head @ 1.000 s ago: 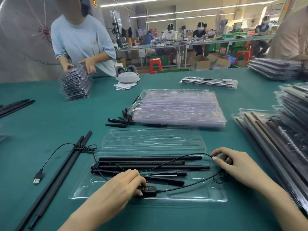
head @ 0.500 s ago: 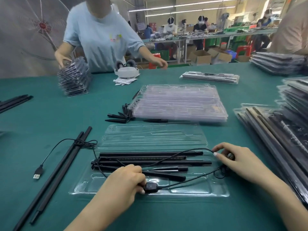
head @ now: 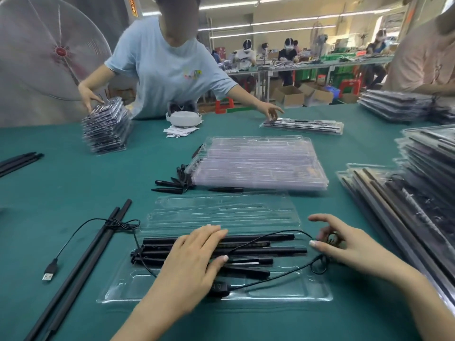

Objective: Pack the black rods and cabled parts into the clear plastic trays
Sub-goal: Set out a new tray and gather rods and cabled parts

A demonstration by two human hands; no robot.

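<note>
Open tray [head: 283, 292], lower centre of frame: rods [head: 278, 251] in it, under my left hand [head: 194, 259]; my right hand [head: 344, 244] at its right end. Empty tray stack [head: 258, 163] behind, centre. Two loose rods [head: 81, 267], lower left. Filled trays [head: 406, 205], right edge.

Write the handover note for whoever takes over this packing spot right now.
Left hand: open, flat on the black rods in the near clear tray.
Right hand: fingers curled at the tray's right end, pinching the coiled cable.
Done: several rods lie in the tray; the inline controller sits in its front section.
Left: the cable still loops loose over the rods, the USB plug lies outside on the table, and two long rods wait at left. Empty trays are stacked behind.
</note>
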